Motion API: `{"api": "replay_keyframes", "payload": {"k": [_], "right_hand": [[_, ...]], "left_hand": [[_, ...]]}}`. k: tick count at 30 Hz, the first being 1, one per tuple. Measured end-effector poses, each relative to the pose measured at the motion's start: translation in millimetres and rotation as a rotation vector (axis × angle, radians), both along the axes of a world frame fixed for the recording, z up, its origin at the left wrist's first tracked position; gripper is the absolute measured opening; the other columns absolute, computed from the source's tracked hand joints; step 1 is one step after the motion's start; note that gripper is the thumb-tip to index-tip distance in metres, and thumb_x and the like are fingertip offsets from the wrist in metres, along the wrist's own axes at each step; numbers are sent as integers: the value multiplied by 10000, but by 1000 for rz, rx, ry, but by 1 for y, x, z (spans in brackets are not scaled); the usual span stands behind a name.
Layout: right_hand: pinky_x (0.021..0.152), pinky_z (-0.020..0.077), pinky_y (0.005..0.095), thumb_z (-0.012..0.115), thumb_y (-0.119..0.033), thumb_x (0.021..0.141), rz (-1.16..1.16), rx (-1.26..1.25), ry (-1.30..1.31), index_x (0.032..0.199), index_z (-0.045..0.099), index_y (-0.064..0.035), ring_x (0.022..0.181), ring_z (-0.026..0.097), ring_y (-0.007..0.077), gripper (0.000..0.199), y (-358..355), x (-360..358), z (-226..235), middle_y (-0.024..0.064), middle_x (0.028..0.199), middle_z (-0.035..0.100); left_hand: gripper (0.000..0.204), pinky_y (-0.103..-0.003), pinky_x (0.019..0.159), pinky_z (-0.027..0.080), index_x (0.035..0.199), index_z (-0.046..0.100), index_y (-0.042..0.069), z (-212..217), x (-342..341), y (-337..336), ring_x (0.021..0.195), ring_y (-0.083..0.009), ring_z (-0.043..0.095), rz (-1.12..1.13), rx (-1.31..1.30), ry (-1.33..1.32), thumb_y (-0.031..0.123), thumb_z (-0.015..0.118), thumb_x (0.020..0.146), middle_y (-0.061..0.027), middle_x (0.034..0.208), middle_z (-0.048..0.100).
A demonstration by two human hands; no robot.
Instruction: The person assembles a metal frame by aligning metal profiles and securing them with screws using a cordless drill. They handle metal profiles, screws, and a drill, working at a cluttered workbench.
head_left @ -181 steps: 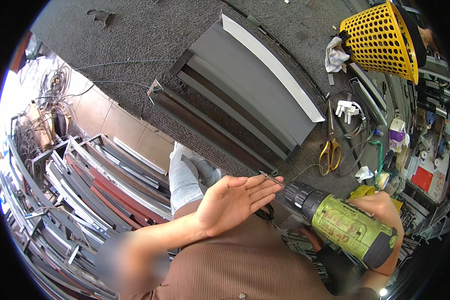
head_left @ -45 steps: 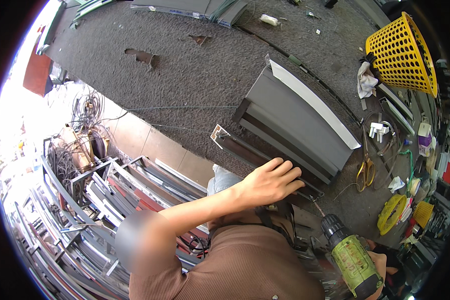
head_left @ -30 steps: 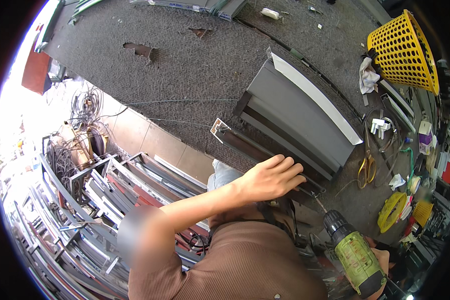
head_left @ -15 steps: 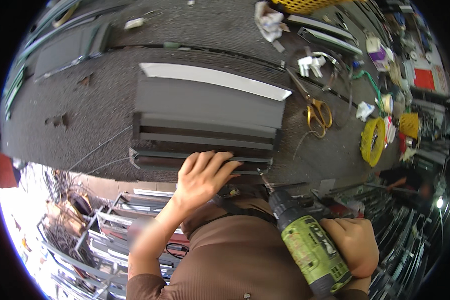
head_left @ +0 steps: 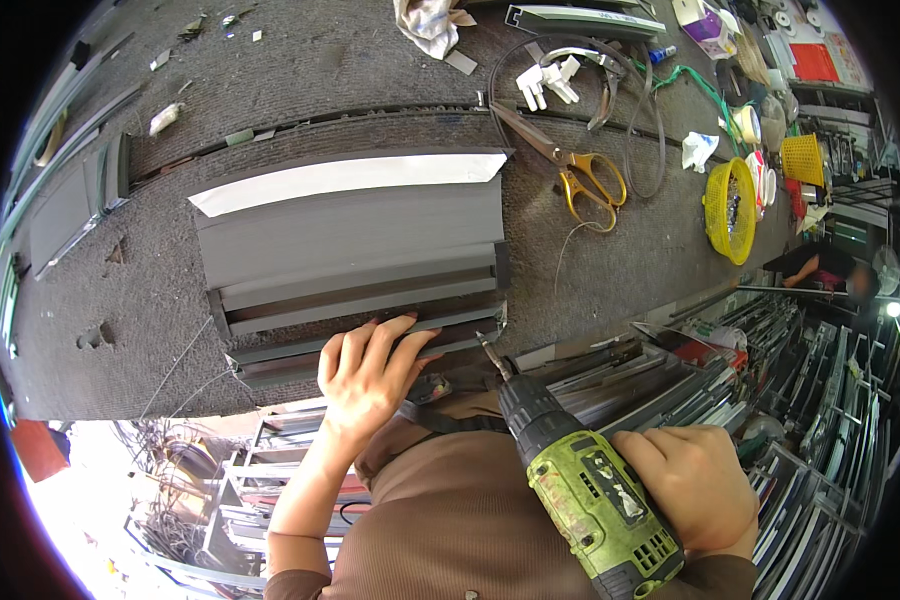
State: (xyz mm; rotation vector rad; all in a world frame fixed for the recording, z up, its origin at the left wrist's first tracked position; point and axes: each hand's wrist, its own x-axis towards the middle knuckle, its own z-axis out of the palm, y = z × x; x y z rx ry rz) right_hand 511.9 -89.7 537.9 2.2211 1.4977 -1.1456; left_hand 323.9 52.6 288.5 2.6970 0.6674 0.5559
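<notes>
My left hand (head_left: 363,372) lies across a dark grey metal profile (head_left: 285,362) at the bench's near edge, fingers spread over its top. In my right hand (head_left: 692,484) is a green and black cordless drill (head_left: 587,492), fingers wrapped round its handle. The drill's bit (head_left: 492,352) points up and left, its tip close to the profile's right end; I cannot tell whether they touch. Just beyond the profile is a flat dark grey panel (head_left: 350,230) with a white strip (head_left: 355,182) along its far edge and channels along its near side.
Orange-handled scissors (head_left: 568,168) lie right of the panel. Farther off are white plastic fittings (head_left: 548,82), a crumpled cloth (head_left: 432,25) and a yellow basket (head_left: 730,212). Racks of metal profiles (head_left: 770,480) stand below the bench. Another person (head_left: 825,270) is at far right.
The whole view has shifted and turned, so the bench things appear farther left. My left hand stays on the profile, and the drill's tip remains near its right end.
</notes>
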Motion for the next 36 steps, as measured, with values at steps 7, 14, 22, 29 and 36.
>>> {"api": "replay_keyframes", "payload": {"k": [7,14,22,29,36], "right_hand": [[696,546,483,674,-190,799,26,-48,21,1032,615,-41,814,682,400,283,7,7,3,170,862,686],[601,557,396,739,-242,748,-13,-30,-80,899,697,-47,673,708,310,250,15,4,3,110,747,708],[600,497,445,740,-253,745,-486,-187,227,984,625,-10,675,663,400,359,3,13,2,193,699,615],[528,439,427,754,-271,709,-515,-279,191,939,616,1,559,584,375,382,0,3,6,162,617,541],[532,465,410,763,-283,713,-531,-326,141,968,635,31,553,598,346,424,8,0,0,154,614,543]], "left_hand": [[309,-317,919,418,1073,753,262,-1,0,2,966,-142,633,-22,8,21,373,783,786,103,1113,683],[307,-344,930,413,1073,759,260,2,0,1,988,-156,614,-20,-54,19,353,788,781,97,1131,682],[280,-307,892,418,1091,775,265,-8,-6,2,945,-140,620,-72,31,-8,365,755,830,88,1155,690],[226,-281,862,410,1040,794,285,-20,-5,2,900,-121,615,-71,130,-49,383,757,839,106,1144,708],[139,-270,828,408,915,808,318,-27,-4,0,872,-114,615,-40,217,-71,428,797,831,132,1127,719]]}}
